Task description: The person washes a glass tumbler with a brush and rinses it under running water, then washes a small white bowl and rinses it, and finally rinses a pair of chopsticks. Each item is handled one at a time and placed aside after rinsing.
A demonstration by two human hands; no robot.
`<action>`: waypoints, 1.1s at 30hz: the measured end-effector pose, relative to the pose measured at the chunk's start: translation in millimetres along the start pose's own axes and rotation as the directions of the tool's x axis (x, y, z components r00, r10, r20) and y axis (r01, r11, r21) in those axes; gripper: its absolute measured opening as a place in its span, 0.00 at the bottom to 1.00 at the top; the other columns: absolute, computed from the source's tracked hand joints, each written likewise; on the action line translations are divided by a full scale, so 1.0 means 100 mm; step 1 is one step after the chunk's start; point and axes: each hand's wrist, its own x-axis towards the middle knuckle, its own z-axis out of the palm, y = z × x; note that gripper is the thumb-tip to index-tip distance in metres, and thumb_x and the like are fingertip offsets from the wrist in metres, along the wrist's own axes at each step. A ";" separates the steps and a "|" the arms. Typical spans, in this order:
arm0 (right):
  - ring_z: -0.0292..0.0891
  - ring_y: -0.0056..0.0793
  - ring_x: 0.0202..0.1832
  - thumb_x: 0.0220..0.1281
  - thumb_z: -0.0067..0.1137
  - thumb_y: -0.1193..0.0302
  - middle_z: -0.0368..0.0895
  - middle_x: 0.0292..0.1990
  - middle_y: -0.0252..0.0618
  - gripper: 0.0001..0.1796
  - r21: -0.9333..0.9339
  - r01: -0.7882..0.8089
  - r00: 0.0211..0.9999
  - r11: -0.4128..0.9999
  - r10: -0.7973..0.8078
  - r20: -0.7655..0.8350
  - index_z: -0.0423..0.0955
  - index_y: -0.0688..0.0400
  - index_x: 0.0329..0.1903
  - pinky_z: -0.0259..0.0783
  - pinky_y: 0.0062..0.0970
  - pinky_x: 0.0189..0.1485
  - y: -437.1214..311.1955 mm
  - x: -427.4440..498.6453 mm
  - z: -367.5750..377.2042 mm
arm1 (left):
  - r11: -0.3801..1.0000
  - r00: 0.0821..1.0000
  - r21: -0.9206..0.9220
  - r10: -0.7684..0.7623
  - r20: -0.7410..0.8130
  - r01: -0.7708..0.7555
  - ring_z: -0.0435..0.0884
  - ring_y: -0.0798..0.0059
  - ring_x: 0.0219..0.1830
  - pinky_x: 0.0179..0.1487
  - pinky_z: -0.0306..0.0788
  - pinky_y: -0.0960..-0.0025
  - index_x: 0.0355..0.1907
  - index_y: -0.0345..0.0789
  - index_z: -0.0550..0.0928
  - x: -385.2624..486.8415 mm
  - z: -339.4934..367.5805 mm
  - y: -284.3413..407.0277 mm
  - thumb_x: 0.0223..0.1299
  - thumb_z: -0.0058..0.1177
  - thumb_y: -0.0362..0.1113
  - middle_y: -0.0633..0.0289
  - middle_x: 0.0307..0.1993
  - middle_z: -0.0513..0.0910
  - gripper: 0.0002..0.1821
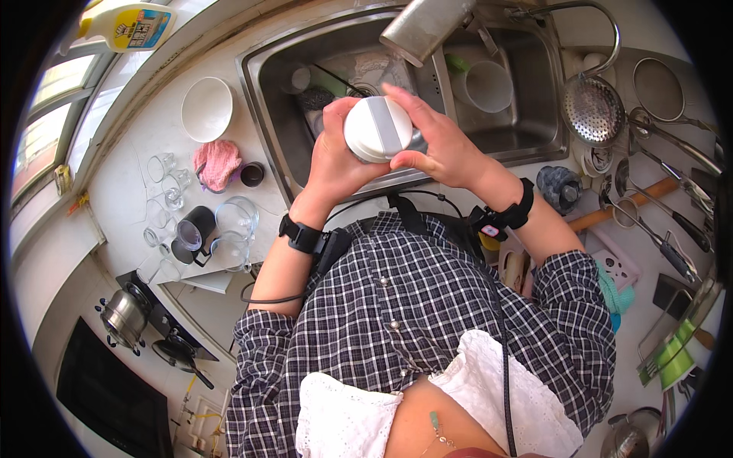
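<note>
Over the front of the left sink basin point(275, 114), a round white-lidded container point(356, 130) is held up between both hands. A grey band crosses its lid, and its body below is mostly hidden. My left hand point(338, 157) wraps around the left and near side. From the right, my right hand point(449, 146) grips it, thumb at the near edge of the lid and fingers along the far side. Under the hands in the basin are a dark scouring pad point(316, 98) and a small translucent cup point(300, 79).
A metal faucet body point(426, 28) juts over the divider. In the right basin sits a translucent bowl point(488, 87). Left on the counter are a white bowl point(207, 110), a pink cloth point(217, 165), a black mug point(196, 229) and several glasses. Ladles and a strainer point(594, 110) hang right.
</note>
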 end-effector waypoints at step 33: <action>0.80 0.25 0.49 0.70 0.68 0.65 0.84 0.45 0.34 0.14 0.339 -0.451 0.813 0.825 0.537 -0.225 0.79 0.59 0.51 0.76 0.30 0.53 0.31 0.89 0.25 | 0.902 0.991 0.411 0.123 0.053 -0.134 0.85 0.52 0.54 0.50 0.80 0.56 0.62 0.40 0.74 0.57 0.11 -0.03 0.45 0.76 0.39 0.56 0.53 0.84 0.39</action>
